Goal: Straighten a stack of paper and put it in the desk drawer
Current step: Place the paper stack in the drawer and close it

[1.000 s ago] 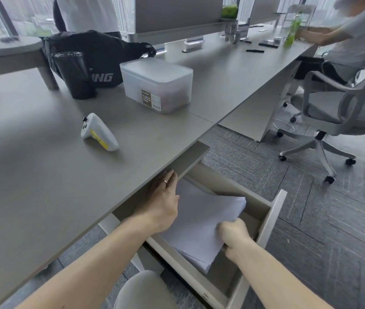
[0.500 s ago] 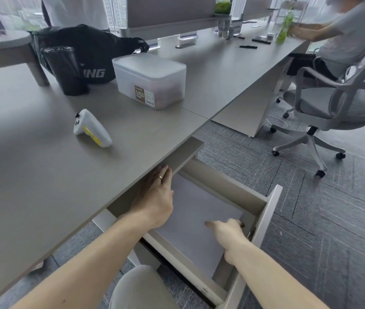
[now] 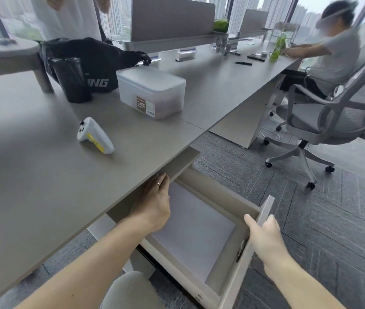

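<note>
The desk drawer (image 3: 239,267) stands pulled out from under the grey desk (image 3: 43,175). A white stack of paper (image 3: 195,228) lies flat on the drawer's floor. My left hand (image 3: 154,201) rests palm down on the stack's far left part, fingers together and reaching under the desk edge. My right hand (image 3: 266,236) grips the top edge of the drawer's front panel, thumb inside the drawer and fingers on the outer face.
On the desk lie a white and yellow controller (image 3: 94,136), a frosted plastic box (image 3: 151,94), a black cup (image 3: 70,80) and a black bag (image 3: 97,63). A grey office chair (image 3: 324,121) stands right, with a seated person (image 3: 324,61) behind it. My knee (image 3: 130,291) is below the drawer.
The paper has gone from tilted and held to lying flat in the drawer. My right hand let it go and moved right onto the drawer's front panel. My left hand stayed.
</note>
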Demonstrator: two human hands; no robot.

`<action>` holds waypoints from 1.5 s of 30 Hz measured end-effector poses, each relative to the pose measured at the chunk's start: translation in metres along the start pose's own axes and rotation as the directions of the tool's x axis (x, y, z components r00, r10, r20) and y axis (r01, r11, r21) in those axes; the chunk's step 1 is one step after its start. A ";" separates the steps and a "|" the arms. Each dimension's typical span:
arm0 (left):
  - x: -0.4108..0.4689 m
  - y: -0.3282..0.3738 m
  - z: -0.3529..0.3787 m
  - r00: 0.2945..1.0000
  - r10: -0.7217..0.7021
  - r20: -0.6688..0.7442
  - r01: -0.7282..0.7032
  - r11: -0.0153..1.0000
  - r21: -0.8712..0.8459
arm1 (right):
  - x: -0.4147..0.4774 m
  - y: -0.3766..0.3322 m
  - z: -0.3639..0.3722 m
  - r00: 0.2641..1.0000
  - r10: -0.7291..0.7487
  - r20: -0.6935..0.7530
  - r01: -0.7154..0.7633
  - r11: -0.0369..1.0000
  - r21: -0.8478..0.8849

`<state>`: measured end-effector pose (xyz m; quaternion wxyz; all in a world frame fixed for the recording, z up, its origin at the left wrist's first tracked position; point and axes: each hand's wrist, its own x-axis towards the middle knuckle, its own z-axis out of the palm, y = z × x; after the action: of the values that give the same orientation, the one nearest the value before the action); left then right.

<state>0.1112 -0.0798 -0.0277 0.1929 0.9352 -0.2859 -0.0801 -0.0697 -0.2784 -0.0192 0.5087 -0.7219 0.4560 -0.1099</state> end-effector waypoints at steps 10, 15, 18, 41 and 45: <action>-0.021 0.007 -0.001 0.999 -0.037 -0.019 0.036 0.999 -0.041 | 0.009 -0.005 0.031 0.993 0.108 0.045 -0.109 0.994 0.017; -0.018 0.006 0.000 0.999 -0.040 -0.006 0.039 0.995 -0.096 | 0.019 -0.026 0.065 0.984 0.093 0.151 -0.105 0.992 0.074; -0.018 0.007 0.000 0.998 -0.057 -0.010 0.055 0.991 -0.124 | 0.029 -0.037 0.086 0.974 0.076 0.211 -0.088 0.995 0.050; -0.020 0.001 0.003 0.999 0.005 -0.054 -0.010 0.996 -0.092 | 0.041 -0.107 0.158 0.916 -0.013 0.400 -0.098 0.962 0.255; -0.020 0.003 -0.004 1.000 -0.001 0.017 0.002 0.996 -0.087 | 0.039 -0.108 0.135 0.908 0.008 0.419 -0.109 0.970 0.217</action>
<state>0.0937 -0.0695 -0.0214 0.2312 0.9254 -0.2829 -0.1004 0.0954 -0.2158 -0.0032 0.6788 -0.6494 0.3428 0.0083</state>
